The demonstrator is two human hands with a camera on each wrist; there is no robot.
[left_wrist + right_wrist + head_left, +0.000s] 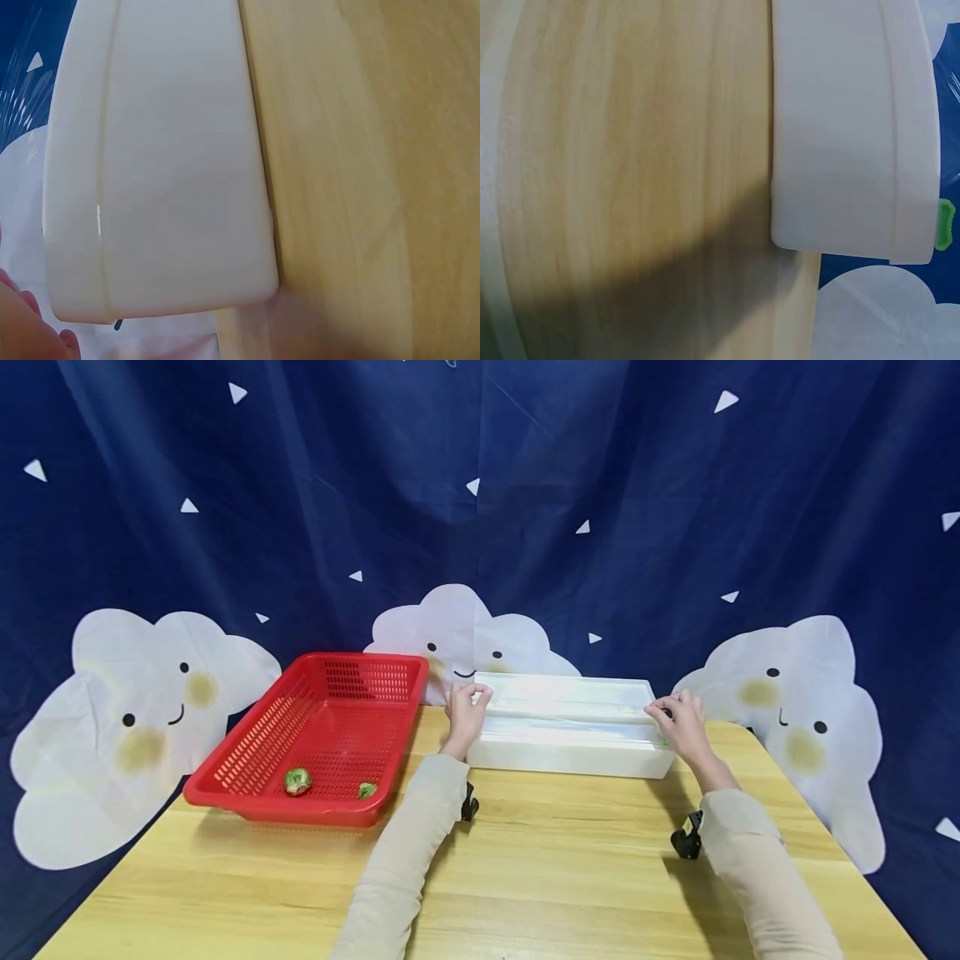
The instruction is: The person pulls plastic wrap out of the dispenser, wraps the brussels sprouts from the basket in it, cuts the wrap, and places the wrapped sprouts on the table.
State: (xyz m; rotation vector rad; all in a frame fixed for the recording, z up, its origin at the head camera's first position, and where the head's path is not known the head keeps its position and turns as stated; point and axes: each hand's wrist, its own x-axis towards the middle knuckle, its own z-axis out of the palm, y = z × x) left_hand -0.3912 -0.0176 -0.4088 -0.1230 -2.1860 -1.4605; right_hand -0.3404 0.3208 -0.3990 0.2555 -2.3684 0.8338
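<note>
while a dark blue curtain (420, 510) printed with white triangles and smiling clouds (465, 635) hangs behind, a red perforated basket (337, 811) stands on a wood-grain table (555, 877), off to the person's left. inside the basket, a round green vegetable (297, 781) and a smaller green piece (367, 790) lie apart near the front wall. the left sleeve (408, 852) passes just beside the basket's right side, and black devices (687, 837) sit at both wrists.

both forearms reach forward, well apart. the left hand (465, 714), at one end of the white box (570, 757), has thumb and fingertips drawn together, and the right hand (684, 722) mirrors it at the other end; between them they appear to pinch clear film (566, 727), though its edges are hard to make out.

the box, long and white, lies crosswise near the table's far edge, its upper part reflecting light through the glossy film. the right wrist view shows rounded corners, a seam along the side and a green tab (945, 225) at the edge.
</note>
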